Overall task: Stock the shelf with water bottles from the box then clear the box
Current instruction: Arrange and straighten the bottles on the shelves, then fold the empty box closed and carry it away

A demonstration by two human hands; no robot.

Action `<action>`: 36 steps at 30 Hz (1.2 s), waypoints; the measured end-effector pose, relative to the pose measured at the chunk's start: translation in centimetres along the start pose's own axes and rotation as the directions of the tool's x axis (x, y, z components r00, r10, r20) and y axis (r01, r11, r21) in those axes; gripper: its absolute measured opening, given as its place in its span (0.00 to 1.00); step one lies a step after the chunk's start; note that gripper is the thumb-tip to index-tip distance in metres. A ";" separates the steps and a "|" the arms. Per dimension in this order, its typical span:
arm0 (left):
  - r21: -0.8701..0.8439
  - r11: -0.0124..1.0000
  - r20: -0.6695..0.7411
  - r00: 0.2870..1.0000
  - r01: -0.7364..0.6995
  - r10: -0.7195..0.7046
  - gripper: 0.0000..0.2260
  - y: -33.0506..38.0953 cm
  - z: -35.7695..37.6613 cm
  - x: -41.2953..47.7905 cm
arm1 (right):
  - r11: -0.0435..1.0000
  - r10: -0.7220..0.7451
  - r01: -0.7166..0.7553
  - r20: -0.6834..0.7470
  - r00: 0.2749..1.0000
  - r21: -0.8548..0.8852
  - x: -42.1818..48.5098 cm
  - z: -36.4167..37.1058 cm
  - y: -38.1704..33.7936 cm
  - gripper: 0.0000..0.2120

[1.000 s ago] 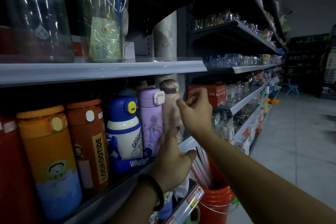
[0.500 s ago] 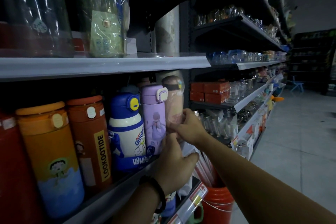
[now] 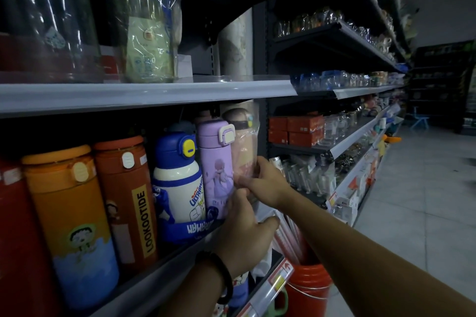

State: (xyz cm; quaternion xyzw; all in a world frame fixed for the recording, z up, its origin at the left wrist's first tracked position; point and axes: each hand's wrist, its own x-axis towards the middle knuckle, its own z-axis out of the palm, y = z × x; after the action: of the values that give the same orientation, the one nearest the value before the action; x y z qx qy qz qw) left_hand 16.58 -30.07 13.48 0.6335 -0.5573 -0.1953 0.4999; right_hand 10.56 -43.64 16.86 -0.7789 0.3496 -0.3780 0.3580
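Looks light and hard but slippery in its shiny wrap, so best held low, as with right hand (image 3: 268,185) curled round pink bottle (image 3: 243,152) at end of shelf (image 3: 164,267), grip of left hand (image 3: 244,231) hidden.

The light is dim and cool-toned. The pale grey metal shelf edge (image 3: 154,95) catches most of it, while the bays beneath sink to near black. White glare streaks cross the clear plastic wrap (image 3: 46,8) at upper left, with a fainter sheen on the pink bottle in a clear plastic bag (image 3: 244,152). Shelf lines bow toward the frame edges. The pale tiled floor (image 3: 425,201) is soft, smeared at the right edge.
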 end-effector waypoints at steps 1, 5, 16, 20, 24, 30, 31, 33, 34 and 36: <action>0.001 1.000 0.000 1.000 0.000 0.000 0.25 0.0 0.0 0.0 | 1.000 0.007 -0.007 0.008 1.000 0.005 0.0 0.0 0.0 0.25; -0.022 1.000 0.006 1.000 -0.001 0.002 0.23 -0.2 -0.1 -0.1 | 0.999 0.014 -0.014 0.003 1.000 0.035 0.0 -0.1 0.7 0.36; -0.216 0.973 -0.010 0.996 0.080 -0.084 0.20 1.2 0.1 -3.1 | 0.998 0.037 -0.031 -0.118 0.992 0.053 -7.1 -2.9 -1.1 0.21; -0.227 0.972 -0.034 0.997 0.059 -0.068 0.21 2.8 0.1 -5.4 | 0.996 0.020 -0.007 -0.142 0.990 0.094 -11.4 -4.6 -1.9 0.18; -0.260 0.962 0.003 0.996 0.087 -0.089 0.17 4.8 0.6 -9.3 | 0.995 0.023 -0.009 -0.128 0.992 0.104 -16.7 -5.7 -3.2 0.16; -0.267 0.960 0.079 0.994 0.090 -0.071 0.13 7.7 1.8 -15.0 | 0.985 0.049 -0.028 -0.119 0.992 0.169 -24.7 -7.0 -4.6 0.12; -0.256 0.963 0.102 0.993 0.082 -0.058 0.13 8.0 2.1 -16.0 | 0.984 0.054 -0.030 -0.132 0.990 0.177 -26.1 -7.3 -4.8 0.12; -0.259 0.963 0.158 0.987 0.073 -0.032 0.14 8.4 2.8 -18.0 | 0.987 0.072 -0.043 -0.185 0.980 0.152 -29.2 -8.2 -4.9 0.12; -0.261 0.963 0.180 0.983 0.065 -0.017 0.14 8.6 3.2 -18.9 | 0.989 0.080 -0.053 -0.200 0.976 0.135 -30.7 -8.7 -5.1 0.11; -0.257 0.965 0.237 0.971 0.052 0.011 0.14 8.7 4.0 -20.9 | 0.990 0.106 -0.083 -0.220 0.970 0.114 -33.7 -9.4 -5.1 0.09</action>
State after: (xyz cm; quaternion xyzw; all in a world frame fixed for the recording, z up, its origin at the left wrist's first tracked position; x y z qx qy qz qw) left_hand 2.55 -11.87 12.75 0.5402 -0.5754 -0.3463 0.5071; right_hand -11.81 -16.36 13.91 -0.6937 0.4045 -0.4642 0.3737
